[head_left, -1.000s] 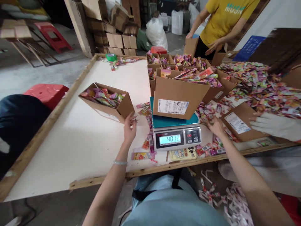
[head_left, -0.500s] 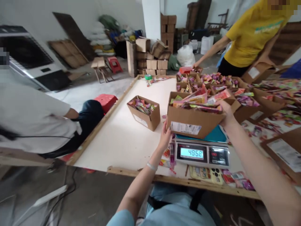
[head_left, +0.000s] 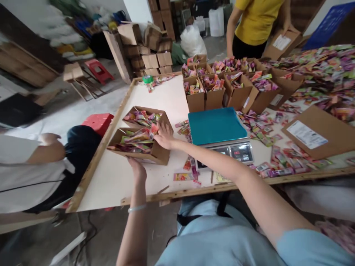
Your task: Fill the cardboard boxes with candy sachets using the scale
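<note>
A cardboard box [head_left: 158,157] full of small wrapped candy packets is held between both my hands, at the left of the table. My left hand [head_left: 138,170] supports it at its near lower side, with the fingertips hidden under it. My right hand [head_left: 164,136] grips its right end, fingers over the rim by the packets. Directly behind it stands a second filled cardboard box [head_left: 165,118]. To the right is the digital scale [head_left: 216,127], its teal pan bare and its display partly covered by my right forearm.
Several filled boxes [head_left: 195,101] stand in rows at the back. Loose packets [head_left: 285,162] cover the table's right side, around a closed-looking box [head_left: 313,129]. A seated person [head_left: 80,155] is at the left; a co-worker in yellow [head_left: 256,22] stands behind, touching a box.
Both my hands have carried the filled box leftward off the scale to beside the other box. The view has turned right and down. The co-worker's arm has drawn back from the far boxes.
</note>
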The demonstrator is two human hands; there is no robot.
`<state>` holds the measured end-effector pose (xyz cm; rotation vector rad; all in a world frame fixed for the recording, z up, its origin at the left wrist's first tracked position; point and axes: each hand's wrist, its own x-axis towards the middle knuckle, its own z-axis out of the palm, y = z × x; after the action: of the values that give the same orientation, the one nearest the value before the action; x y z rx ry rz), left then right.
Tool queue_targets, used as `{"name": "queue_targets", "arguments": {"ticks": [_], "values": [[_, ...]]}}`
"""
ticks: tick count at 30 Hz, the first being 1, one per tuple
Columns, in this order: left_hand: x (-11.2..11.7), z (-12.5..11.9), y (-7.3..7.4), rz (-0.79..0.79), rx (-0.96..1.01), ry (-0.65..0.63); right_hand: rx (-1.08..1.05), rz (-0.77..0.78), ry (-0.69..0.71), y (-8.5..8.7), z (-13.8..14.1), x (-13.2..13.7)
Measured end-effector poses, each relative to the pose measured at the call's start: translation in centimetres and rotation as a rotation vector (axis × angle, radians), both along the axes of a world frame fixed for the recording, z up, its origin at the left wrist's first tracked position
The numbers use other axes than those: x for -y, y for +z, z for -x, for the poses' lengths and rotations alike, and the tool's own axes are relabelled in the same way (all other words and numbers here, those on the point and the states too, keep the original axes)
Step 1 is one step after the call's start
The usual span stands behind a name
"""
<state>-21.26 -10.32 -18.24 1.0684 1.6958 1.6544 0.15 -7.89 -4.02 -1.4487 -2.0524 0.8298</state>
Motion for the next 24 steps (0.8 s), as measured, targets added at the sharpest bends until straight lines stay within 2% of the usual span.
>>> {"name": "queue_targets", "arguments": {"ticks": [2,4,6,7,8,9,10,11,13,14,16,18,21,24], "values": [[-0.6,-1.3,0.2,-0.004,-0.007,0.034,-0.01,-0.039,0.006,0.3,-3.3,1.2],[0.7,-3.1,0.4,-0.021,-0.013,0.133,-0.025,-0.108,0.003,0.1,-9.2,3.6],[3.8,-5.5,0.3,-0.114,-0.076,0.275,0.01,-0.104,-0.113,-1.3,-16.4,7.5],[6.0,-7.0,0.1,-0.184,-0.149,0.306,0.037,-0.073,-0.21,-2.5,-20.0,9.9],[8.3,-8.7,-0.2,-0.257,-0.22,0.263,0.046,0.009,-0.345,-4.0,-23.2,12.5],[10.7,-10.5,-0.6,-0.251,-0.277,0.039,0.079,0.105,-0.47,-5.7,-25.9,15.1],[12.9,-12.4,-0.9,-0.17,-0.343,-0.327,0.139,0.182,-0.571,-7.4,-27.9,17.5],[14.7,-14.3,-1.3,-0.09,-0.424,-0.636,0.168,0.202,-0.612,-9.0,-29.2,19.7],[17.0,-18.0,-1.9,0.034,-0.578,-0.954,0.273,0.216,-0.662,-11.9,-29.8,22.6],[17.5,-19.7,-2.1,0.072,-0.655,-0.997,0.367,0.217,-0.668,-12.9,-29.4,23.3],[17.6,-22.3,-2.3,0.122,-0.779,-0.969,0.582,0.236,-0.661,-14.1,-28.0,23.6],[17.3,-23.8,-2.6,0.17,-0.834,-0.938,0.712,0.265,-0.612,-14.6,-26.7,23.0],[17.2,-24.7,-3.2,0.229,-0.79,-0.93,0.604,0.324,-0.537,-14.7,-26.3,22.0],[17.1,-24.6,-4.0,0.234,-0.689,-0.939,0.461,0.38,-0.521,-14.6,-27.4,21.6]]}}
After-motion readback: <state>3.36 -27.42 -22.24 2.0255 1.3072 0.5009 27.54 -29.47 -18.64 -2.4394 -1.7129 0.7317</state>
